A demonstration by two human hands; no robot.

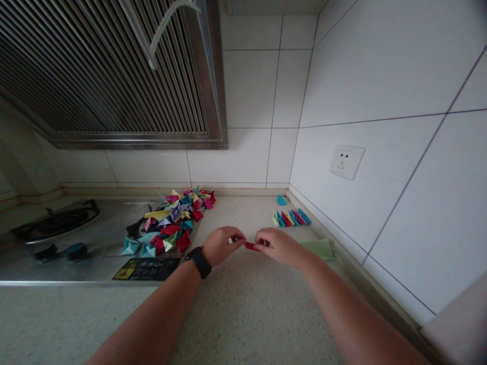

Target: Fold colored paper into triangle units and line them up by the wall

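Item: red paper, small and narrow, held over the counter, nearer the camera than the row of folded papers and to its left. Pinched at one end by the left hand, at the other by the right hand; hands close together but apart, fingertips clamped on the paper between. Folds in it too small to tell.

Item: the row itself, in blue, red, cream and pale green, pieces set side by side; exact count unclear. Judged to be done.

Item: blue paper, folded, just beyond the row, apart from it.

Item: pale green paper, nearer the camera than the row and to its right, partly hidden by the right arm. Seemingly flat, so probably unfolded.

Item: pile of coloured papers, well to the left of the row, heaped loosely on the stove; many with pointed corners. Cannot tell whether finished.

Progress, by judgement: early. Row short, red paper in mid-handling and not yet set down; far more in the heap than lined up.
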